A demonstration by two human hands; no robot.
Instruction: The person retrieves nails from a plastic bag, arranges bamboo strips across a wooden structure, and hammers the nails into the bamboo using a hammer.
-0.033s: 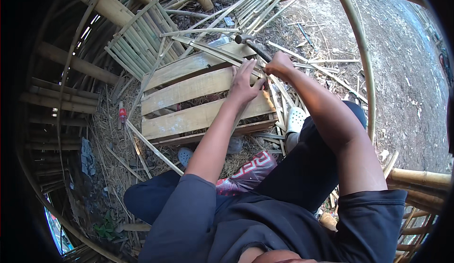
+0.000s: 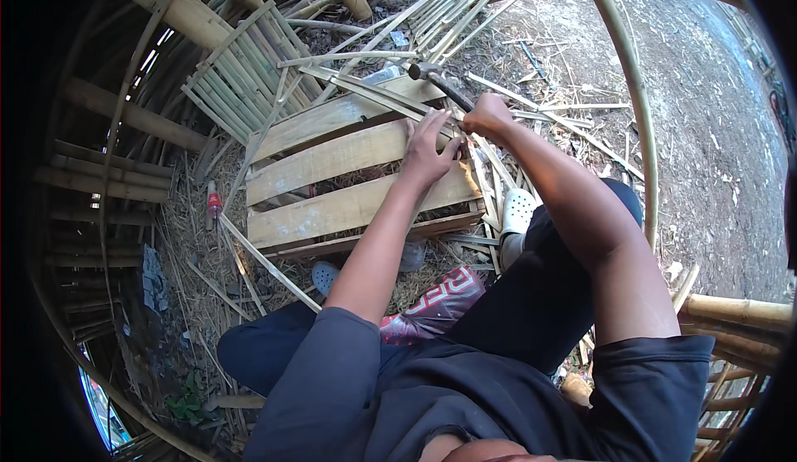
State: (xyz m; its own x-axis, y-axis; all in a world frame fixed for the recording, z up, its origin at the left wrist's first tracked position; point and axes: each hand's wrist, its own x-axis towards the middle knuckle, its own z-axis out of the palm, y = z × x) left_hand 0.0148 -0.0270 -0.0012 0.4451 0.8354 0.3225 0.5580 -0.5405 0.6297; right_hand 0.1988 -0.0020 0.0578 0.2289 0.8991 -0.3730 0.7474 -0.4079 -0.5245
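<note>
My right hand (image 2: 487, 117) is wrapped round the handle of a hammer (image 2: 448, 88). The hammer's metal head points to the far left, just above the bamboo strips. Close beside it, my left hand (image 2: 427, 156) grips a bamboo strip (image 2: 449, 132) at the right end of a slatted wooden crate (image 2: 324, 161), with thumb and fingers on either side. Any nail between those fingers is too small to make out. More long split strips (image 2: 365, 90) lie slantwise over the crate's far side.
A bamboo slat panel (image 2: 249, 72) leans beyond the crate at far left, and a bundle of strips (image 2: 465, 9) lies at the back. A curved bamboo pole (image 2: 639, 88) rises on the right. A red-labelled bottle (image 2: 213, 201) stands left; a printed sack (image 2: 440, 303) lies by my legs.
The hammer's head has dipped very slightly toward the left. Both hands keep nearly the same place and grip.
</note>
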